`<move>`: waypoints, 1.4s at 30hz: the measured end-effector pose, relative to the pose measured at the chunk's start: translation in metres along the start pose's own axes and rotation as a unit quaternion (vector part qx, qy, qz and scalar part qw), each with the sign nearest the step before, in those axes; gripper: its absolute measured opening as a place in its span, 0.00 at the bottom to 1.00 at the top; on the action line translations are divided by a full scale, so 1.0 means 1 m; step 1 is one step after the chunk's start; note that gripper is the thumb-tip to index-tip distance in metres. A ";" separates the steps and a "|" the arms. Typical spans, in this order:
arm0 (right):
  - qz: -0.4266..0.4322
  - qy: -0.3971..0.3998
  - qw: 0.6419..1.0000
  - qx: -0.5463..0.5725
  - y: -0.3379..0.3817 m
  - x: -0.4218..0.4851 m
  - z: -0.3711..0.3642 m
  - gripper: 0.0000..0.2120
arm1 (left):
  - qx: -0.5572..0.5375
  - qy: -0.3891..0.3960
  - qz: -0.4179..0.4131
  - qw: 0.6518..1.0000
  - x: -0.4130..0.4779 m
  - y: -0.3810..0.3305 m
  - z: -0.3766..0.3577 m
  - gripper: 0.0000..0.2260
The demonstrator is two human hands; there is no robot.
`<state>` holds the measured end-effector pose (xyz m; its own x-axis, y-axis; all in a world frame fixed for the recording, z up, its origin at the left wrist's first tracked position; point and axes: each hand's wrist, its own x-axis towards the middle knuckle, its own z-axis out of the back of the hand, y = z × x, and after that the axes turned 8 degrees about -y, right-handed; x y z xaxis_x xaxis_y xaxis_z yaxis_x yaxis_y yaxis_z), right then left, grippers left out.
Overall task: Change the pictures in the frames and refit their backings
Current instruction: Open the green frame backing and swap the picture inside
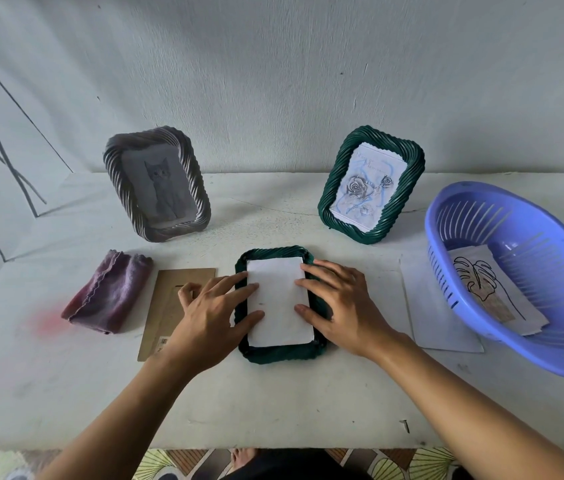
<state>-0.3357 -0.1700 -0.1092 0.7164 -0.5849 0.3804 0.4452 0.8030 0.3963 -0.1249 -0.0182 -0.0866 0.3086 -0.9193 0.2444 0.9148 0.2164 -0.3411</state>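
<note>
A dark green woven frame [278,355] lies face down on the table's middle, with a white picture sheet [278,303] laid blank side up in its recess. My left hand [211,317] presses the sheet's left edge with straight fingers. My right hand [339,306] presses its right edge the same way. A brown cardboard backing [169,306] lies flat to the left, partly under my left hand. A grey frame with a cat picture [157,183] and a green frame with a rose picture [370,183] stand at the back.
A folded purple cloth [109,292] lies at the left. A blue slotted basket [522,271] at the right holds a leaf drawing [481,282]. A white sheet [436,313] lies beside the basket. A small dark screw [405,425] sits near the front edge.
</note>
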 end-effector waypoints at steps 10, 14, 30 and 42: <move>0.000 0.013 1.000 0.010 -0.003 0.000 0.002 0.22 | 0.003 0.000 0.008 1.000 0.001 -0.002 0.001 0.27; 0.012 0.024 0.999 0.028 -0.008 0.000 0.008 0.21 | 0.009 -0.001 0.002 1.000 0.002 -0.004 0.003 0.28; 0.011 0.046 0.992 0.113 -0.019 -0.009 0.019 0.20 | 0.014 0.004 0.001 1.000 0.005 -0.006 0.004 0.29; 0.008 0.007 0.993 0.116 -0.016 -0.011 0.015 0.22 | -0.007 0.006 -0.001 1.000 0.009 -0.007 0.007 0.30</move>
<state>-0.3586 -0.1784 -0.1067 0.7306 -0.5687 0.3779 0.2986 0.7638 0.5723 -0.1268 -0.0256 -0.0760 0.3029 -0.9237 0.2347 0.9119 0.2094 -0.3529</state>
